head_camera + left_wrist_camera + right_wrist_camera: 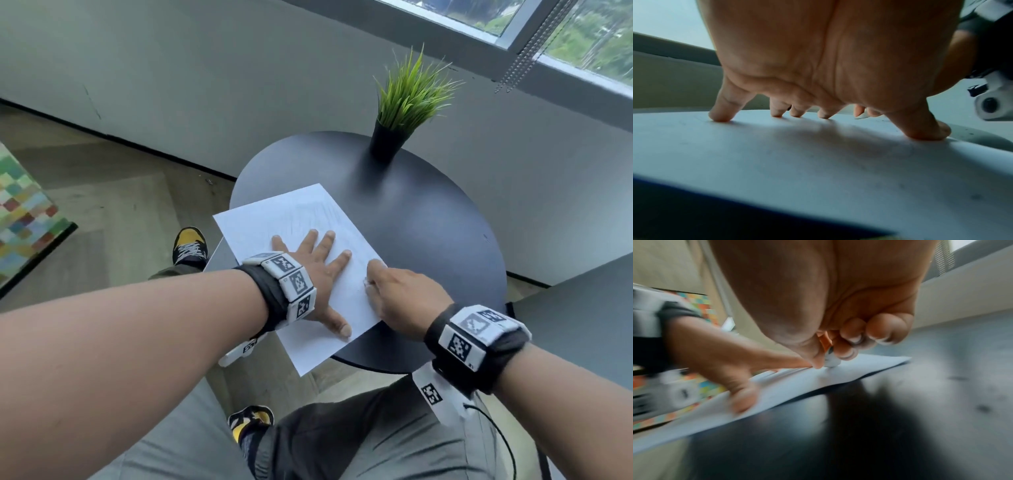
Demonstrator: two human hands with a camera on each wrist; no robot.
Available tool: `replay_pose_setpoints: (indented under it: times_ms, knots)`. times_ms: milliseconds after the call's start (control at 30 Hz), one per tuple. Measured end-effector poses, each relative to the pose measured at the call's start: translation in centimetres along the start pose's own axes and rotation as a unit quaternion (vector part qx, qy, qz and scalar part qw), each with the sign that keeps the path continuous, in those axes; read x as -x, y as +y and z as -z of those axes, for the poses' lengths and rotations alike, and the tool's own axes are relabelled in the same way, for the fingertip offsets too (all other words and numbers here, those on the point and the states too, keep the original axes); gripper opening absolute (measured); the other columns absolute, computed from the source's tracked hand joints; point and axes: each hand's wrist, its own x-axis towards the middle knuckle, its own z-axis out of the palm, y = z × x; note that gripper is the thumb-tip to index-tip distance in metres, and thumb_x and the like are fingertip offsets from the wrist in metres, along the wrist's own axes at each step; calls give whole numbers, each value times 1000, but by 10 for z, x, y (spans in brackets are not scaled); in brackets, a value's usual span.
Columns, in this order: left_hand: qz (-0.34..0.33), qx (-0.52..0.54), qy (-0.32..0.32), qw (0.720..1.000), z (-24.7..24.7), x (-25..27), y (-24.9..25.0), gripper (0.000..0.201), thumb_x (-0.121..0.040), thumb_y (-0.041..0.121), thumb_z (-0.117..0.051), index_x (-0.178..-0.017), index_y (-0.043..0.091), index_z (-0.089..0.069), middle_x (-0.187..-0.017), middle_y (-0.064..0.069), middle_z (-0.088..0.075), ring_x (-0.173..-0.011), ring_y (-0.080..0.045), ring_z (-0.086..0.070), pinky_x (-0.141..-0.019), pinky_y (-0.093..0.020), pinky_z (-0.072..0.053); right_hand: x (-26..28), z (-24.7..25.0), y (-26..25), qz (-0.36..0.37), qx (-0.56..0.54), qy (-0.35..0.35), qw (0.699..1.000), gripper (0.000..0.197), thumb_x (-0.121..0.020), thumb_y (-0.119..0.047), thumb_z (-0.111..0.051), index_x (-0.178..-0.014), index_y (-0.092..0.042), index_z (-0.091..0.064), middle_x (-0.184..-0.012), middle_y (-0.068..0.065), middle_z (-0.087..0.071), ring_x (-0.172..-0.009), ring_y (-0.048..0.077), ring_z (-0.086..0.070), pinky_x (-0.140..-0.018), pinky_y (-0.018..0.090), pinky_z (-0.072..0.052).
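Note:
A white sheet of paper [291, 219] lies on a round dark table [428, 219], its near corner overhanging the edge. My left hand [317, 270] is spread flat on the sheet, fingertips [720, 116] pressing it down. My right hand [394, 291] sits at the sheet's right edge and pinches a small white eraser [831, 362] with an orange sleeve, its tip touching the paper [807, 381]. Faint pencil marks show on the far half of the sheet. The right wrist view is blurred by motion.
A black pot of green artificial grass [407, 106] stands at the table's far side. A grey wall and a window with a bead chain [527, 48] lie beyond. A multicoloured checkered seat [24, 212] is at the left on the wooden floor.

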Motion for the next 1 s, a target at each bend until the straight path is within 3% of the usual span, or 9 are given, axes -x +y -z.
replay_pose_setpoints:
  times_ms: [100,167,300,400,467,633,833,900,1000]
  knots:
    - [-26,-22,-10,999,-2,1,8,143,-57,97,-58,-159,33,18,-166,-3,30,-154,-31,23,-110,-81,-7,19,-10,-22,61,39,-25,997,11,-100,-37,-30,-97,-26,-29,-85,-4,-55,-79,31,-59,-63,40,-48]
    - [-31,-28,-8,999,-3,0,9,144,-57,97,-59,-159,31,19,-166,-4,30,-153,-32,23,-109,-82,-8,1,-3,-13,19,35,-25,999,13,-100,-38,-29,-104,-25,-31,-94,-1,-58,-84,33,-58,-65,39,-46]
    - [-32,-37,-4,999,-4,-1,8,146,-55,100,-56,-158,30,21,-165,-4,31,-154,-32,22,-107,-82,-10,-44,19,15,-66,-13,-11,998,15,-97,-35,-31,-93,-21,-31,-97,12,-60,-79,34,-53,-66,39,-42]
    - [-35,-34,-6,999,-4,2,6,147,-56,99,-55,-159,26,21,-165,-2,31,-154,-31,23,-107,-82,-8,-19,8,-7,-8,35,-20,999,12,-98,-34,-32,-98,-22,-28,-82,1,-51,-73,32,-50,-63,38,-44]
    - [-38,-30,-13,999,-4,4,6,147,-58,99,-54,-158,24,22,-165,-3,32,-153,-31,25,-108,-82,-8,2,1,-19,25,67,-43,997,11,-99,-31,-31,-107,-23,-28,-73,-5,-41,-70,30,-46,-55,35,-36]
    - [-33,-27,-20,999,-2,4,9,146,-59,96,-58,-158,25,23,-163,-2,35,-152,-30,28,-107,-83,-6,-45,22,9,-80,22,-28,996,15,-98,-33,-29,-92,-20,-29,-87,6,-55,-78,34,-54,-66,40,-45]
    - [-35,-28,-38,998,1,2,9,147,-59,95,-60,-158,25,24,-163,-4,36,-152,-32,28,-107,-83,-6,-5,11,-20,-4,78,-58,995,16,-100,-34,-30,-113,-24,-29,-93,5,-55,-75,31,-46,-63,36,-39]
    - [-33,-28,-41,998,2,1,10,147,-59,95,-59,-157,25,26,-162,-4,38,-151,-31,29,-107,-84,-5,-22,15,-16,-39,61,-42,996,12,-100,-31,-30,-101,-20,-30,-88,5,-50,-75,32,-46,-64,36,-38]
    - [-31,-35,-39,998,1,2,10,147,-59,96,-58,-156,26,28,-161,-3,39,-151,-31,30,-106,-84,-5,-59,23,5,-74,37,-12,997,7,-95,-22,-34,-92,-18,-30,-93,9,-60,-75,34,-52,-62,38,-40]
